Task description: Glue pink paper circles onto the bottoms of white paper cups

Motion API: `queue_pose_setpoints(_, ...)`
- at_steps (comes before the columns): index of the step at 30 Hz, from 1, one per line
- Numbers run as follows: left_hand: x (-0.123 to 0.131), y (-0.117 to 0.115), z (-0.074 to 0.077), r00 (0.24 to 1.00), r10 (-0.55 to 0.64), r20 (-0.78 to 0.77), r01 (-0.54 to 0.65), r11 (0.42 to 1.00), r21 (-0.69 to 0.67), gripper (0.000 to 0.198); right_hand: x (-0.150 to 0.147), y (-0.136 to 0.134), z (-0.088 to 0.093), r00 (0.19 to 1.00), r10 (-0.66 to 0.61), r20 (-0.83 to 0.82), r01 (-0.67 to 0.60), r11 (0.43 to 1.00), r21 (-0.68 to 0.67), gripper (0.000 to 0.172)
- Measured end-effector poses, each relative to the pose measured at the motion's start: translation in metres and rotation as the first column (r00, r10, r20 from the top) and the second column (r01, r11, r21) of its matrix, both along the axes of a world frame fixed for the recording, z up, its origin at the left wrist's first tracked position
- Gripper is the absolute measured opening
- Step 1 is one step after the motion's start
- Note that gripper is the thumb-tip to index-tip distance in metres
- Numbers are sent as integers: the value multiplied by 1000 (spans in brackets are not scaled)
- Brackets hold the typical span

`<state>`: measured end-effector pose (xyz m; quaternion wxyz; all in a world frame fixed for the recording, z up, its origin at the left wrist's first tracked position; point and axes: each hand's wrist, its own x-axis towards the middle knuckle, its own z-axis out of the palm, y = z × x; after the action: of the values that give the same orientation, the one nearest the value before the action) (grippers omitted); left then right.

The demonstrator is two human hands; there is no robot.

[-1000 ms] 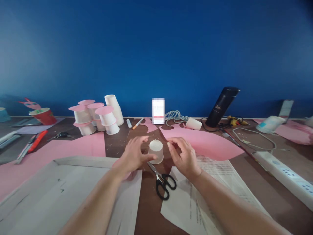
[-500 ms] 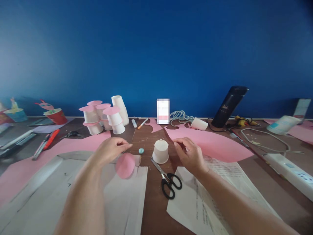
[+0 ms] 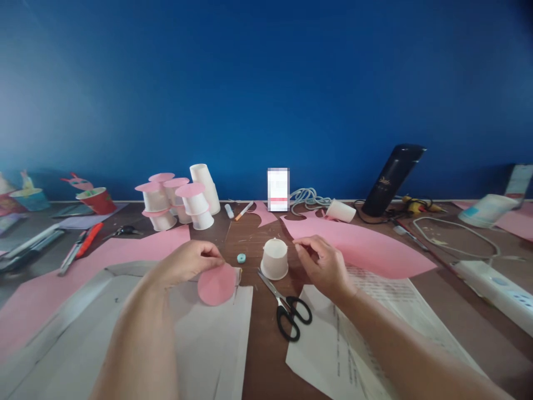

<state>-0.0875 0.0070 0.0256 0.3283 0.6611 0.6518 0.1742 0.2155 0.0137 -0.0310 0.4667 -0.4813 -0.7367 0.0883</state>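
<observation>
My left hand [image 3: 194,260] pinches the upper edge of a pink paper circle [image 3: 216,284], which lies over a white sheet [image 3: 208,344]. A small pale object behind the circle is mostly covered. Between my hands an upturned white paper cup [image 3: 274,259] stands on the brown table. My right hand [image 3: 320,261] is just right of the cup, thumb and forefinger closed together; whatever they hold is too small to make out. Scissors [image 3: 287,308] with black handles lie in front of the cup, blades slightly apart. A small blue ring-shaped piece [image 3: 241,258] rests left of the cup.
Stacked white cups with pink paper discs [image 3: 191,203] stand at back left, beside a taller cup stack [image 3: 205,189]. A phone [image 3: 278,189] leans on the blue wall. Further right are pink paper [image 3: 358,244], a black flask [image 3: 391,180] and a power strip [image 3: 495,289].
My left hand has moved down onto the edge of the pink circle. The circle has shifted right and covers more of the pale object. My right hand has hardly moved.
</observation>
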Motion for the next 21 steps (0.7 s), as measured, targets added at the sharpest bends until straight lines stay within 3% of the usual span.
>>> queue_pose_setpoints(3, 4, 2, 2, 999, 43, 1, -43, 998, 40, 30, 0, -2, 3, 1000, 7, -29, -7, 1000, -8, 16)
queue_pose_setpoints(5, 15, 2, 3, 995, 84, 55, -93, 975, 200, 28, -2, -6, 7, 996, 29, -86, -31, 999, -24, 17)
queue_pose_setpoints(6, 23, 2, 2, 991, 95, 95, -122, 934, 336, 26, -4, -8, 9, 990, 45, -132, -51, 998, -44, 17)
queue_pose_setpoints(7, 32, 1, 2, 989, 77, 125, -130, 859, 495, 23, -6, -10, 11, 979, 63, -192, -79, 994, -76, 18)
queue_pose_setpoints(9, 52, -4, -2, 986, 71, 148, -161, 591, 790, 15, -10, -14, 15, 933, 109, -344, -181, 966, -185, 21)
queue_pose_setpoints(10, 62, -8, -4, 992, 52, 111, -122, 464, 878, 9, -12, -16, 17, 896, 130, -424, -254, 935, -249, 23)
queue_pose_setpoints(12, 78, -16, -10, 1000, -12, -28, 30, 268, 963, 16, -16, -18, 20, 804, 150, -576, -413, 838, -357, 30)
queue_pose_setpoints(14, 88, -25, -14, 980, -61, -190, 197, 129, 972, 31, -18, -18, 23, 691, 137, -710, -569, 710, -416, 37)
queue_pose_setpoints(15, 91, -28, -16, 966, -70, -250, 255, 68, 965, 35, -18, -18, 24, 633, 115, -765, -636, 641, -430, 39)
queue_pose_setpoints(17, 95, -33, -18, 936, -78, -343, 344, -1, 939, 41, -17, -16, 26, 528, 44, -848, -734, 525, -431, 41)
queue_pose_setpoints(19, 96, -36, -19, 914, -91, -395, 395, -18, 919, 42, -15, -15, 27, 437, -23, -899, -798, 452, -399, 38)
queue_pose_setpoints(21, 98, -37, -19, 911, -124, -394, 397, -2, 918, 40, -11, -13, 27, 347, -58, -936, -838, 428, -338, 34)
